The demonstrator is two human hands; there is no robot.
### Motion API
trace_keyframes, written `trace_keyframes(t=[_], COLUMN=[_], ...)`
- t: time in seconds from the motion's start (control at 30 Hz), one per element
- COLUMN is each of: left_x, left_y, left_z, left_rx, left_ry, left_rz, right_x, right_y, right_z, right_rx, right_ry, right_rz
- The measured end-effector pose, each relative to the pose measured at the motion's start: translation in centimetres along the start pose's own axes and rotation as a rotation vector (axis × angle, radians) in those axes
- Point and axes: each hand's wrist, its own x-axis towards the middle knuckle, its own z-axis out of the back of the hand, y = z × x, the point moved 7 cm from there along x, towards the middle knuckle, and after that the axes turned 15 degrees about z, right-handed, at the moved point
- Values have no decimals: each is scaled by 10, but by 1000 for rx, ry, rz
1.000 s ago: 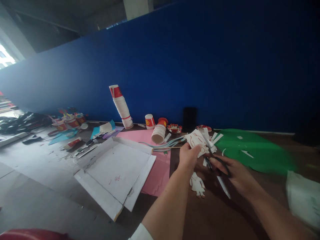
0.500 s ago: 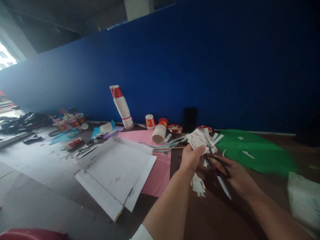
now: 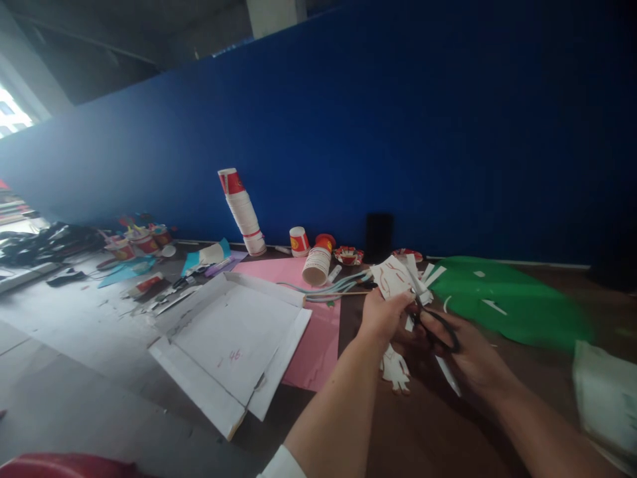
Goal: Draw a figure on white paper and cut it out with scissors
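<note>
My left hand (image 3: 382, 313) pinches a piece of white paper (image 3: 391, 276) with reddish-brown lines drawn on it. In my right hand (image 3: 462, 345) is a pair of scissors with black handles (image 3: 450, 330); the blades lie at the paper's right edge, close to my left thumb. Part of the blades is hidden by paper and fingers. Below my left hand, a cut-out white paper figure (image 3: 395, 369) with the same brownish outline lies on the dark table. A white paper strip (image 3: 448, 376) shows under my right hand.
Left of my arm lies a shallow white cardboard tray (image 3: 239, 332) over a pink sheet (image 3: 318, 352). Behind are a leaning stack of paper cups (image 3: 242, 211) and more cups (image 3: 316, 265). A green sheet (image 3: 512, 302) with scraps lies right. A blue partition (image 3: 398, 133) borders the back.
The scissor blades, which stood apart across the paper, have come closer together. Both hands stay in nearly the same place, with the paper shifted very slightly.
</note>
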Motion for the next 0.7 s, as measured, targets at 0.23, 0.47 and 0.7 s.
trace_keyframes(t=[0.23, 0.47, 0.7], left_x=[-4, -5, -4], left_y=[-3, -4, -4], left_z=[-2, -1, 0], left_rx=[-11, 16, -1], left_ry=[-4, -32, -27], left_rz=[38, 55, 36], right_x=[-2, -2, -1], right_y=[-16, -20, -15], right_z=[-1, -3, 2], right_rx=[183, 207, 120], right_ry=[-49, 23, 6], right_rz=[-18, -68, -7])
